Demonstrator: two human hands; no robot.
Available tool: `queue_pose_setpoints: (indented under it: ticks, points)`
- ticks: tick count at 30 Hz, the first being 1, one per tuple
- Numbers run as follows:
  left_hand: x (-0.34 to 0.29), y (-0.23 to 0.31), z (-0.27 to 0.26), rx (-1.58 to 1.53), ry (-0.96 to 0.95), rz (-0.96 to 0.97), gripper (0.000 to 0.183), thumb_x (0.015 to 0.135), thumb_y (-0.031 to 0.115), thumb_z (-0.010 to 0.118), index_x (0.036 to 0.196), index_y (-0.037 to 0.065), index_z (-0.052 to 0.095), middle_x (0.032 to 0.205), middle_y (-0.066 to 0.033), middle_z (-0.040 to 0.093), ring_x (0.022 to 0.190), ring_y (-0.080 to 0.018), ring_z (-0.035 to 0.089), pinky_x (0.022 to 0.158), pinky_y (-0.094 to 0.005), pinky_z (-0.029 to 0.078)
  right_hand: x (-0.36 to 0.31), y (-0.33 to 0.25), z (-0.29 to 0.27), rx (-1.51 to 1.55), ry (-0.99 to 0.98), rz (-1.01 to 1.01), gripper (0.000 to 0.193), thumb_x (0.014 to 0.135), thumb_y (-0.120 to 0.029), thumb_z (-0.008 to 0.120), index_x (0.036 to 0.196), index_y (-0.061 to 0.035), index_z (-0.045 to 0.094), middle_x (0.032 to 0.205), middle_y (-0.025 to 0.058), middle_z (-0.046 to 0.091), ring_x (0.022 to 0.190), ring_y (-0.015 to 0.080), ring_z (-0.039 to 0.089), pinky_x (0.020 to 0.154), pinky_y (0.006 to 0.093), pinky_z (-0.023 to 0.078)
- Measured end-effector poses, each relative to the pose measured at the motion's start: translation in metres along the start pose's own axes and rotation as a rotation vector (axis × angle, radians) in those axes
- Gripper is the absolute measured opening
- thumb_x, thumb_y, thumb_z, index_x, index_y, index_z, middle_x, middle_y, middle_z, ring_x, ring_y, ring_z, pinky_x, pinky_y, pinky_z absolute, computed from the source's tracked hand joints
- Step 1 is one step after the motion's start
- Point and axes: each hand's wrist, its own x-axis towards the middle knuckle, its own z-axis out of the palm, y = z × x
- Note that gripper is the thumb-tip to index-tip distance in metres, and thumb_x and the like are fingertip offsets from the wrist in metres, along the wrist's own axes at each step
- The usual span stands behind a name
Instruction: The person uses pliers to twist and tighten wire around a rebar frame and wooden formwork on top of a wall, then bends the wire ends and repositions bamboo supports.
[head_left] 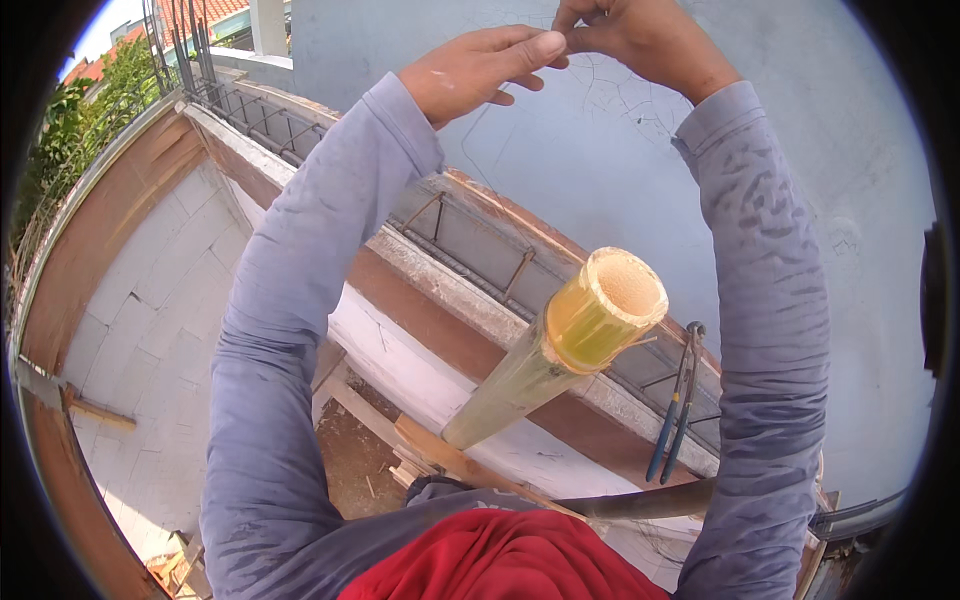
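Both my hands are raised in front of a grey-blue wall, their fingertips meeting at the top. My left hand [487, 68] has its thumb laid along bent fingers, and its tip touches or nearly touches the other hand. My right hand [635, 38] is closed with thumb and forefinger pinched together. Whatever they pinch is too small to make out. A thin dark line [473, 135], perhaps a wire, trails below my left hand. Between my forearms stands a thick green-yellow bamboo pole [555, 360], its cut end upward. Pincers with blue handles [677, 405] hang near my right forearm.
A steel reinforcement cage [437, 232] runs in a trough between boards beside the wall [600, 170]. Upright bars [188, 45] rise at the far left. Lower down are a pale block wall [165, 290], timber pieces [455, 460] and a dark pipe-like bar [640, 500].
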Motion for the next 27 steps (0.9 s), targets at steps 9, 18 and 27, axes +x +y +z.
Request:
queue_pose_setpoints:
  ticks: [9,18,27]
  points:
    - [-0.022,0.106,-0.133,0.599,0.170,-0.076,0.038,0.103,0.040,0.062,0.105,0.007,0.079,0.071,0.0045,0.052,0.067,-0.0088,0.044,0.063,-0.0247,0.041,0.054,-0.028,-0.018,0.639,-0.187,0.342,0.030,0.104,-0.037,0.062,0.099,-0.0094,0.073,0.064,-0.0046,0.053,0.054,0.0080,0.049,0.049,0.0267,0.042]
    - [-0.117,0.100,-0.204,0.842,-0.061,-0.177,0.035,0.102,0.034,0.066,0.107,0.001,0.076,0.098,-0.0083,0.075,0.096,-0.0181,0.068,0.091,-0.0338,0.053,0.017,0.007,0.136,0.569,0.208,0.077,0.031,0.106,-0.036,0.059,0.106,-0.0097,0.076,0.070,-0.0013,0.054,0.065,0.0091,0.047,0.066,0.0280,0.044]
    - [-0.221,0.073,-0.197,0.661,0.244,-0.245,0.026,0.101,0.020,0.068,0.104,-0.005,0.074,0.098,-0.0099,0.076,0.095,-0.0196,0.069,0.090,-0.0336,0.053,0.019,-0.043,0.105,0.525,-0.279,0.101,0.026,0.104,-0.028,0.060,0.101,-0.0088,0.077,0.067,0.0040,0.066,0.060,0.0180,0.057,0.063,0.0350,0.047]
